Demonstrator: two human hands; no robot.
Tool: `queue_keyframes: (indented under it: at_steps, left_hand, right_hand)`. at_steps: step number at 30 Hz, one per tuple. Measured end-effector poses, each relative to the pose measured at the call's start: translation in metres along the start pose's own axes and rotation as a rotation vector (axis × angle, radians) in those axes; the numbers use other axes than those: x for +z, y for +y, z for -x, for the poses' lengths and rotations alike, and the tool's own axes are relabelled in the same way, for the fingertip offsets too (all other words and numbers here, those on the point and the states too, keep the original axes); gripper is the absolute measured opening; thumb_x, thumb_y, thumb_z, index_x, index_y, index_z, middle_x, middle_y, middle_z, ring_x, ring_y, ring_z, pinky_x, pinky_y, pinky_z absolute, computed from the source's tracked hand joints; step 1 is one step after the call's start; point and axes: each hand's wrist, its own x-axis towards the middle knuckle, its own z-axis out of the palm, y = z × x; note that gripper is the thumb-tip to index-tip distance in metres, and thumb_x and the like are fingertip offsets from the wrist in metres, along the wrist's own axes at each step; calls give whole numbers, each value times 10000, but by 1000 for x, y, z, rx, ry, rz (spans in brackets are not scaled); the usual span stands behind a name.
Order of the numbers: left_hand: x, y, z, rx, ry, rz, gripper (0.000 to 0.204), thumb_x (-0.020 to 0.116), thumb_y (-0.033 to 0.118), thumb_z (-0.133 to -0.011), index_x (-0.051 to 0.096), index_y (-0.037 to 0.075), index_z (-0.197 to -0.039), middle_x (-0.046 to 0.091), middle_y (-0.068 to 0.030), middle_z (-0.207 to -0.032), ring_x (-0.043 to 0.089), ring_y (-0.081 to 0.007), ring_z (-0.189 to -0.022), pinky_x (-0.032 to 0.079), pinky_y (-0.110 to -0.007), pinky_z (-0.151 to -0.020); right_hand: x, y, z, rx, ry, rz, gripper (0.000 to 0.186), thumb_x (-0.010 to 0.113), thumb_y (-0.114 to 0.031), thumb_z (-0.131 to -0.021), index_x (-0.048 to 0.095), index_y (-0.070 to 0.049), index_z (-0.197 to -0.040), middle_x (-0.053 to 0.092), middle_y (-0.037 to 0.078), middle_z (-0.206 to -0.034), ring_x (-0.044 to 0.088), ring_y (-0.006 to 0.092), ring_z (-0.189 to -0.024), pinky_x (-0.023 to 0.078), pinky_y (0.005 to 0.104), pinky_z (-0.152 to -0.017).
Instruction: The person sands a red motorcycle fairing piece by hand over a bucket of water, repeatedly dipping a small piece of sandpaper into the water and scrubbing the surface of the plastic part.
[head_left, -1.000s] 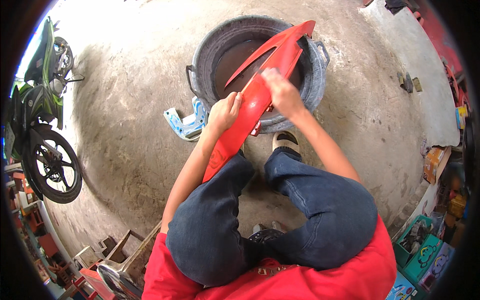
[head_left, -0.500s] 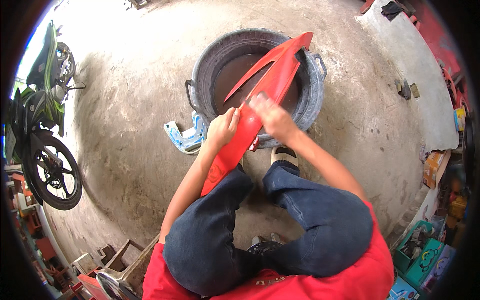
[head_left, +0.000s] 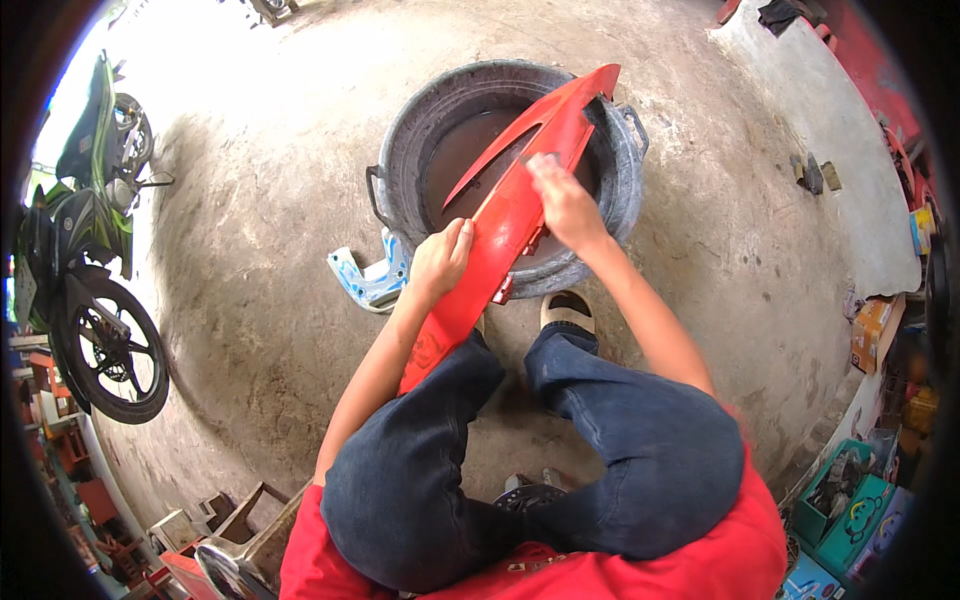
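Observation:
A long, pointed red plastic panel [head_left: 505,235] lies slanted across a grey round tub [head_left: 630,210] of murky brown water, its lower end at my left thigh. My left hand [head_left: 441,258] grips the panel's left edge. My right hand [head_left: 568,205] is on the panel's upper middle, fingers bunched over something small and greyish, too blurred to name. Small red tabs stick out along the panel's right edge. A white-and-blue curved plastic piece [head_left: 372,278] lies on the floor against the tub's lower left.
A black-and-green motorbike [head_left: 88,230] stands at the left. Wooden pieces [head_left: 235,520] and clutter fill the lower left. Cardboard [head_left: 868,335], teal boxes [head_left: 850,520] and odds and ends line the right side. My bent legs and shoes are below the tub, on a stained concrete floor [head_left: 250,250].
My right hand slid down along the panel toward me, then moved back up it. My left hand keeps its grip. The whole view shifted slightly, with the tub appearing lower in it.

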Motion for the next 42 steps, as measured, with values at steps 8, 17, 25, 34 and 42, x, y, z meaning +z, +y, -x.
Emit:
queue_keyframes:
  at_steps: [8, 17, 25, 34, 42]
  left_hand:
    - [-15, 4, 6, -113, -44, -7, 266, 500, 251, -1099, 580, 27, -978, 607, -220, -710, 628, -462, -680, 481, -578, -611]
    - [-13, 5, 6, -59, -30, -1, 218, 509, 201, -1091, 590, 21, -999, 616, -204, -742, 632, -440, -669, 487, -556, -594]
    - [-12, 7, 5, -60, -32, -32, 235, 514, 228, -1091, 586, 30, -988, 622, -205, -751, 632, -450, -676, 480, -565, -599]
    - [-14, 9, 4, -135, -57, 9, 226, 512, 206, -1091, 583, 21, -982, 600, -207, -754, 630, -443, -674, 487, -554, -591]
    - [-8, 16, -7, -101, -89, 24, 215, 520, 207, -1082, 602, 14, -1033, 630, -209, -810, 633, -445, -684, 490, -564, -597]
  right_hand:
    - [6, -38, 9, -200, -135, -86, 424, 530, -92, -978, 627, 28, -1374, 632, 249, -1403, 585, 387, -1346, 438, 474, -1169]
    - [6, -35, 20, -233, -137, -63, 396, 507, -137, -1033, 624, 29, -1373, 628, 238, -1419, 576, 366, -1369, 451, 468, -1157]
    - [10, -43, 28, -344, -155, 15, 457, 473, -102, -1007, 587, 9, -1436, 631, 219, -1424, 584, 367, -1359, 449, 465, -1170]
    - [12, -54, 31, -334, -111, 27, 467, 488, -104, -978, 607, 21, -1411, 645, 214, -1405, 606, 362, -1331, 451, 466, -1164]
    - [9, -13, 16, -54, 38, 81, 425, 506, -73, -984, 619, 49, -1376, 652, 253, -1373, 596, 418, -1325, 452, 478, -1157]
